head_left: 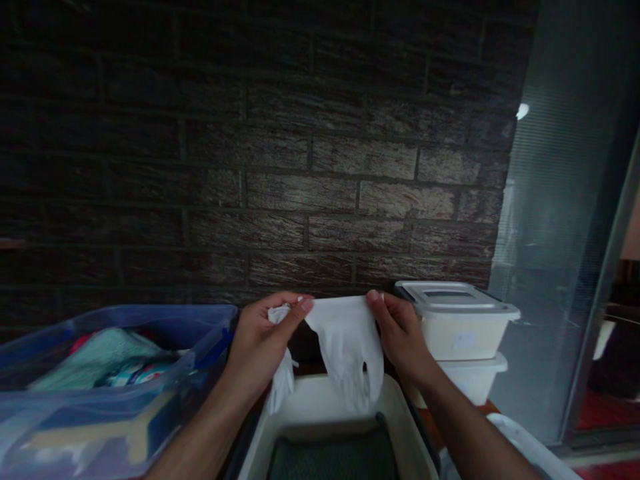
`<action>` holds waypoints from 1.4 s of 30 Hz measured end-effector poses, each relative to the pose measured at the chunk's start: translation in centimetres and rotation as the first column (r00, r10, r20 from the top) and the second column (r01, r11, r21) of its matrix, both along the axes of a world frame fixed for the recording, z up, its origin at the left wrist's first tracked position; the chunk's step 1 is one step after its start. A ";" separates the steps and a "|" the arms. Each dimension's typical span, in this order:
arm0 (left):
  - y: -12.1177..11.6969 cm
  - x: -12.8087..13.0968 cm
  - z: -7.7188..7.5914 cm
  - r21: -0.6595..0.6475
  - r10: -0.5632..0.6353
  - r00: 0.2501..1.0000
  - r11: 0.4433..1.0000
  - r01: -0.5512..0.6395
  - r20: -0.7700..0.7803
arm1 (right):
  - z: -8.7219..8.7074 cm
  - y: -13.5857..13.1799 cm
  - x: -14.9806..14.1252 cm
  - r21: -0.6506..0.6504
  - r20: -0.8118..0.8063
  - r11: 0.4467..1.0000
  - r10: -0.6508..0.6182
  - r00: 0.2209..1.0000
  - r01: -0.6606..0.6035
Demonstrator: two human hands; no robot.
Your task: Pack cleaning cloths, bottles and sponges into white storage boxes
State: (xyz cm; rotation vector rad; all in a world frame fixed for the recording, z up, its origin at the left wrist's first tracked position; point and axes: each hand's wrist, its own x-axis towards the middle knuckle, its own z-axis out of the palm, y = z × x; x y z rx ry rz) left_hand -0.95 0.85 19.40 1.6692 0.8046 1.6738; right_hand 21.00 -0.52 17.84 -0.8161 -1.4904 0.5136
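Glove (345,340) hangs over the open bin (310,402), cuff (341,305) stretched btwn our L grip (265,337) and R grip (401,330), both pinching it; 2nd glove (281,388) dangles from L grip. Step looks like cuff-spreading; next move prob needs firm pinches, 2nd glove clear.

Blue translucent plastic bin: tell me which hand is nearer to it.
Left. The left hand is just right of the blue translucent plastic bin in the picture; the right hand is farther right, across the limp white glove they hold by its cuff.
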 end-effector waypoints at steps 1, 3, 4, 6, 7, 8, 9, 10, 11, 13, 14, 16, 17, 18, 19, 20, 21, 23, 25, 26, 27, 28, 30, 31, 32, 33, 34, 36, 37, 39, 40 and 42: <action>0.1 -0.2 0.0 -0.007 0.005 1.000 1.000 -0.005 0.018 | 0.1 0.0 0.0 -0.001 -0.012 1.000 0.001 1.000 -0.001; 0.3 -0.4 -0.1 -0.022 0.002 0.999 1.000 -0.001 0.037 | 0.1 -0.1 0.0 -0.002 -0.022 1.000 0.007 1.000 -0.007; 0.4 -0.5 -0.2 -0.027 -0.002 0.999 1.000 0.003 0.040 | 0.1 -0.2 0.0 0.001 -0.024 1.000 0.009 1.000 -0.009; 0.7 -0.4 -0.4 -0.031 -0.005 1.000 0.999 0.006 0.028 | 0.1 -0.2 0.0 0.009 -0.029 1.000 0.016 0.999 -0.015; 0.8 -0.4 -0.5 -0.026 -0.003 1.000 1.000 0.003 0.006 | 0.1 -0.2 0.0 0.008 -0.029 1.000 0.023 0.999 -0.023; 0.9 -0.3 -0.5 -0.011 0.002 1.000 1.000 -0.003 -0.028 | 0.2 -0.2 0.1 0.003 -0.029 0.999 0.034 0.999 -0.034; 1.0 -0.2 -0.5 0.018 0.014 0.997 1.000 -0.013 -0.070 | 0.2 -0.2 0.1 -0.006 -0.027 0.999 0.048 0.998 -0.048; 1.1 -0.1 -0.5 0.059 0.034 0.993 0.998 -0.027 -0.112 | 0.3 -0.2 0.2 -0.015 -0.023 0.998 0.061 0.998 -0.062; 1.1 0.0 -0.4 0.108 0.062 0.987 0.993 -0.047 -0.146 | 0.4 -0.2 0.3 -0.023 -0.015 0.997 0.069 0.997 -0.070; 0.8 0.3 -0.2 0.193 0.124 0.972 0.977 -0.085 -0.198 | 0.5 -0.2 0.3 -0.037 0.001 0.997 0.064 0.998 -0.064; 0.4 0.4 -0.1 0.213 0.139 0.964 0.973 -0.090 -0.226 | 0.6 -0.2 0.3 -0.052 0.014 0.997 0.059 0.998 -0.059; -0.5 0.8 -0.1 0.189 0.110 0.946 0.981 -0.053 -0.306 | 0.6 -0.5 0.1 -0.092 0.067 0.995 0.052 0.996 -0.046; -1.1 1.1 -0.1 0.154 0.066 0.935 0.988 -0.012 -0.349 | 0.6 -0.7 0.0 -0.113 0.100 0.993 0.054 0.994 -0.042; -1.7 1.4 -0.2 0.112 0.007 0.922 0.993 0.039 -0.387 | 0.6 -1.0 -0.2 -0.130 0.133 0.990 0.064 0.989 -0.047; -2.1 1.7 -0.3 0.072 -0.051 0.909 0.994 0.089 -0.413 | 0.5 -1.3 -0.5 -0.139 0.168 0.989 0.082 0.982 -0.058; -2.5 2.0 -0.4 0.043 -0.101 0.896 0.990 0.133 -0.432 | 0.5 -1.7 -0.7 -0.137 0.203 0.988 0.102 0.974 -0.075; -2.8 2.4 -0.6 0.030 -0.137 0.883 0.985 0.168 -0.449 | 0.5 -2.1 -0.9 -0.129 0.241 0.987 0.126 0.962 -0.097; -2.8 2.8 -0.8 0.057 -0.138 0.870 0.981 0.186 -0.473 | 0.5 -3.0 -1.1 -0.108 0.322 0.985 0.164 0.932 -0.136; -2.5 2.8 -0.9 0.100 -0.112 0.872 0.979 0.180 -0.477 | 0.5 -3.5 -1.1 -0.087 0.371 0.985 0.170 0.913 -0.148; -2.3 2.7 -0.9 0.102 -0.123 0.873 0.976 0.192 -0.472 | 0.5 -3.6 -1.0 -0.084 0.372 0.984 0.179 0.911 -0.159; -2.2 2.6 -0.9 0.082 -0.155 0.877 0.973 0.215 -0.455 | 0.6 -3.6 -0.9 -0.083 0.358 0.981 0.195 0.913 -0.177; -2.0 2.4 -0.9 0.041 -0.200 0.886 0.970 0.238 -0.418 | 0.6 -3.5 -0.8 -0.075 0.330 0.979 0.206 0.921 -0.191; -2.0 2.0 -0.9 -0.087 -0.263 0.921 0.965 0.249 -0.287 | 0.7 -3.0 -0.5 -0.017 0.250 0.986 0.167 0.954 -0.168; -2.1 1.8 -1.0 -0.156 -0.256 0.945 0.961 0.226 -0.206 | 0.8 -2.6 -0.4 0.027 0.209 0.992 0.115 0.971 -0.124; -2.2 1.7 -1.0 -0.220 -0.234 0.963 0.955 0.201 -0.133 | 0.9 -2.3 -0.3 0.069 0.173 0.995 0.060 0.983 -0.072; -2.4 1.6 -1.1 -0.269 -0.209 0.975 0.946 0.182 -0.078 | 0.9 -2.0 -0.2 0.097 0.149 0.995 0.019 0.989 -0.034; -2.5 1.5 -1.1 -0.302 -0.196 0.980 0.937 0.173 -0.045 | 1.0 -1.8 -0.2 0.104 0.144 0.994 0.011 0.989 -0.026; -2.6 1.4 -1.3 -0.327 -0.198 0.980 0.928 0.178 -0.029 | 0.9 -1.5 -0.3 0.048 0.162 0.992 0.107 0.981 -0.116; -2.6 1.3 -1.4 -0.327 -0.198 0.980 0.928 0.176 -0.034 | 0.9 -1.5 -0.4 0.001 0.161 0.982 0.184 0.970 -0.187; -2.4 1.2 -1.4 -0.305 -0.171 0.983 0.941 0.144 -0.063 | 0.8 -1.6 -0.5 -0.070 0.133 0.951 0.309 0.942 -0.302; -2.3 1.2 -1.4 -0.273 -0.146 0.986 0.955 0.118 -0.084 | 0.7 -1.7 -0.5 -0.084 0.113 0.939 0.340 0.934 -0.332; -2.0 1.0 -1.0 -0.170 -0.130 0.978 0.980 0.102 -0.162 | 0.7 -1.8 -0.4 -0.070 0.084 0.945 0.324 0.942 -0.319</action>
